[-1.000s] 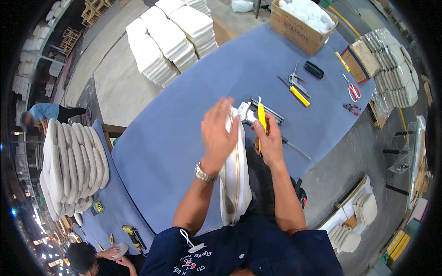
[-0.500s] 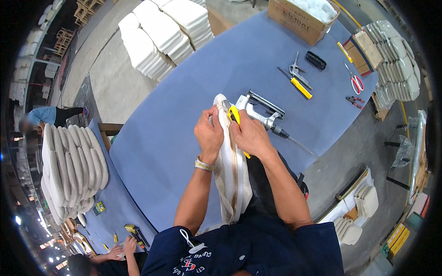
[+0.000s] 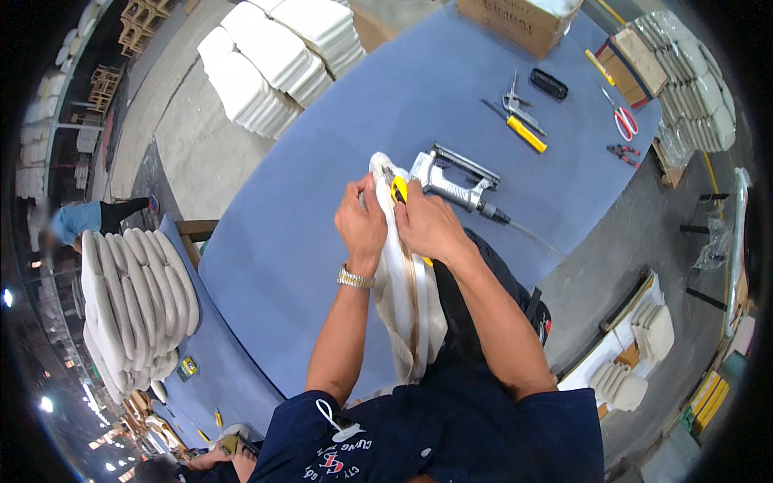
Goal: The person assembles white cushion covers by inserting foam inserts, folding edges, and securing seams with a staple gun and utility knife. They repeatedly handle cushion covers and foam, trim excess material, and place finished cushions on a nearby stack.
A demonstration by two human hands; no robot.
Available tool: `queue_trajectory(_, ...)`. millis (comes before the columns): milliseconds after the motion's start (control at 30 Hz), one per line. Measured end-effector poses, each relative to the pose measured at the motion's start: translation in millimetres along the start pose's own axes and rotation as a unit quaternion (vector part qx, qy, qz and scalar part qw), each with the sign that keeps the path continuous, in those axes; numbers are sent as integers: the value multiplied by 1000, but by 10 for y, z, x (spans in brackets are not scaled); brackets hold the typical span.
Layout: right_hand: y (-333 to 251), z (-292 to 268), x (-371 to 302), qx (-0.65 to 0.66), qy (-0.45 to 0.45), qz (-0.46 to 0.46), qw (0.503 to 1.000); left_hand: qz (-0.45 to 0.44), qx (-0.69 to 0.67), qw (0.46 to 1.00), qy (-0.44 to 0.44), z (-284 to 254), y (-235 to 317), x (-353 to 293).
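Note:
A pale fabric-covered seat cushion (image 3: 411, 322) stands on its edge against my body, a brown board edge showing along its white side. My left hand (image 3: 361, 229) is closed on the cushion near its far end, fingers pinching the fabric. In my right hand (image 3: 431, 225) is a yellow utility knife (image 3: 399, 188), its front end against the cushion's far end. The blade's tip is hard to make out. Just right of my hands, a silver staple gun (image 3: 455, 181) with a hose lies on the blue table (image 3: 282, 241).
Beyond the staple gun lie a caliper (image 3: 522, 113), a yellow-handled tool (image 3: 527, 134), a black case (image 3: 549, 83), scissors (image 3: 624, 121) and pliers (image 3: 622, 153). A cardboard box (image 3: 519, 24) stands at the far edge. Stacked cushions (image 3: 137, 302) are at left; a co-worker's hands (image 3: 229, 455) are lower left.
My right hand has shifted slightly left and toward the cushion's far end with the knife. The left hand keeps its hold. The whole view has shifted a little.

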State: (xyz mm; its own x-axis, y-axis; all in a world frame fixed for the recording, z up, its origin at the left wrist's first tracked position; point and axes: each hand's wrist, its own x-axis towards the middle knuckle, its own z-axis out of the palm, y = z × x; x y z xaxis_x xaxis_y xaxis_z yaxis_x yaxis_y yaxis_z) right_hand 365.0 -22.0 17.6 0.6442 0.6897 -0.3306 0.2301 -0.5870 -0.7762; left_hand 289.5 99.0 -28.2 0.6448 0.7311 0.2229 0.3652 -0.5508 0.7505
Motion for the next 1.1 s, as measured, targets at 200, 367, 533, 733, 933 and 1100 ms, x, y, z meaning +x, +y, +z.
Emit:
queue_trajectory(200,-20,26,30,34,-2,7,999,24,18,1000,-7,-11,97,111)
queue_trajectory(367,-24,41,82,76,-16,6,997,21,-6,1000,-4,30,-33,126)
queue_trajectory(533,-16,-57,123,23,-39,-16,999,-15,-21,1000,-13,44,-25,66)
queue_trajectory(733,-43,-158,131,48,-102,25,993,-25,-40,999,20,94,-23,34)
queue_trajectory(933,-53,-172,98,20,-123,2,992,-15,-9,1000,19,41,-2,22)
queue_trajectory(1100,268,124,200,-5,-66,-60,996,11,31,999,43,87,-74,40)
